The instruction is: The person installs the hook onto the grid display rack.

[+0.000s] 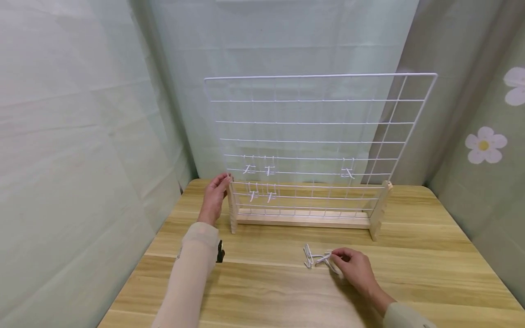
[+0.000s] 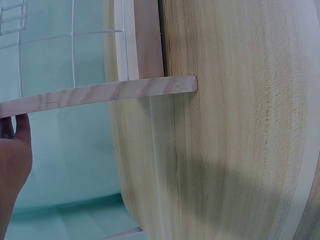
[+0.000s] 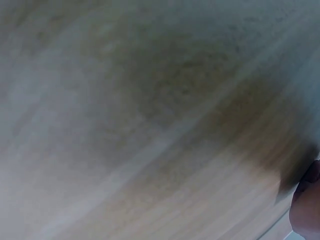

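Observation:
A white wire grid rack (image 1: pixel 320 142) stands on the table in a wooden base (image 1: pixel 303 217). My left hand (image 1: pixel 214 196) grips the top of the base's left wooden upright (image 1: pixel 232 209); in the left wrist view its fingertips meet the edge of that upright (image 2: pixel 115 91). My right hand (image 1: pixel 356 272), low over the table at the front right, pinches a white wire hook (image 1: pixel 324 258) between thumb and fingers. Beside it lies another white hook (image 1: pixel 308 256), overlapping it in the head view. The right wrist view shows only part of the hand (image 3: pixel 306 207).
Several white hooks hang on the grid, among them a lower left hook (image 1: pixel 253 193) and one towards the right (image 1: pixel 347 169). Pale curtains (image 1: pixel 82 136) enclose the wooden table (image 1: pixel 262 282) at the back and sides. A black wrist strap piece (image 1: pixel 220 252) shows at the left sleeve.

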`<state>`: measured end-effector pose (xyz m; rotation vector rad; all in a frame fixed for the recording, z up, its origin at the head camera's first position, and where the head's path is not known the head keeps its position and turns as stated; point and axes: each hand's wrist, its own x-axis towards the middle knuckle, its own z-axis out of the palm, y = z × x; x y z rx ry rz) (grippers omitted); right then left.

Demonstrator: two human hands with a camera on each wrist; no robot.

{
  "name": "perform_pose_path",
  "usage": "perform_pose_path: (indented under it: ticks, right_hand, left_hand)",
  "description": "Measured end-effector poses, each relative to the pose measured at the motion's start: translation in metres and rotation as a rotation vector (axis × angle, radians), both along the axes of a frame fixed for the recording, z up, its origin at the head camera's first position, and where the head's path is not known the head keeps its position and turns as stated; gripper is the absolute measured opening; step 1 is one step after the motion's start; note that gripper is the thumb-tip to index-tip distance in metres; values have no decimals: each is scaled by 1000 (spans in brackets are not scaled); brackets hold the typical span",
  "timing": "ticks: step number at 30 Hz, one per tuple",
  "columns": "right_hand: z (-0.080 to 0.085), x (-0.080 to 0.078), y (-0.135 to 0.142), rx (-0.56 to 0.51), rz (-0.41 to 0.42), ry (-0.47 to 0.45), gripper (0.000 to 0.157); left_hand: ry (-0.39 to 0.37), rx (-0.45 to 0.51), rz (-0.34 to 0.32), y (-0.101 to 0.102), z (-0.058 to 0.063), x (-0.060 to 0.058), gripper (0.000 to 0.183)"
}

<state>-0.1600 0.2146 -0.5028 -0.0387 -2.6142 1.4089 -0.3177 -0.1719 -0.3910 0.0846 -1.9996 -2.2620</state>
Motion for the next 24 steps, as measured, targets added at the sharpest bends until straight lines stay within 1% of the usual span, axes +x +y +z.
perform_pose_path:
  ticks: [5,8,14,20,24]
  right_hand:
    - [-2,3,0,-36,-12,-70,6]
    - [-4,7,-2,-59,-16,-94,7]
    - [-6,11,-9,-79,-22,-94,8]
    - [-6,10,-13,-51,-28,-96,7]
    - [-8,9,-13,-19,-34,-83,7]
  left_hand:
    - [-10,6,4,1,1,0,43]
    - [-14,24,1,1,1,0,43]
    - [-13,28,-4,1,1,0,43]
    - [-11,1,4,1,0,-1,47]
    - [-7,0,3,0,-1,-2,45]
